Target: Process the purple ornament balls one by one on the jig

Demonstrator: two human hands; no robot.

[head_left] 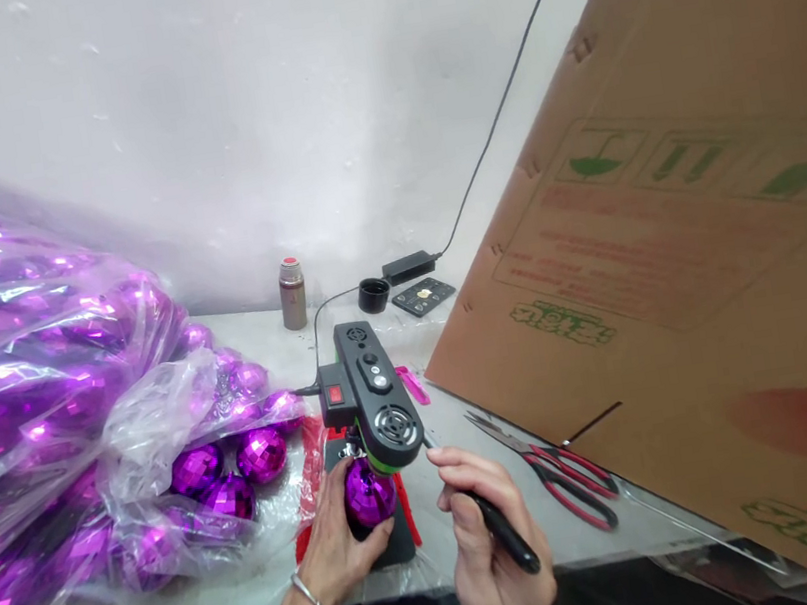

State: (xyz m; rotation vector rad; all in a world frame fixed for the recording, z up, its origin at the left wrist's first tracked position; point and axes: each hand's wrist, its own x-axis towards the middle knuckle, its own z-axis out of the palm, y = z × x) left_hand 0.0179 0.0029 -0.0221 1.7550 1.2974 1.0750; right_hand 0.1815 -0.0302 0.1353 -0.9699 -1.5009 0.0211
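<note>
Lower centre, my left hand is gripping a ball, my right hand a tool; bracing both should help.

Carton: brown cardboard, large, slanted, 3 o'clock from view centre; green and red print.
Scissors: red-and-black handles, between 4 and 5 o'clock, lying beside the carton.
Bottle: small metallic flask, red-topped, upright, between 9 and 10 o'clock.
Cup: black, round, at the flask's 3 o'clock.
Slab: dark, flat, at the cup's 3 o'clock; pale round item on top.
Wall: pale, 12 o'clock.
</note>
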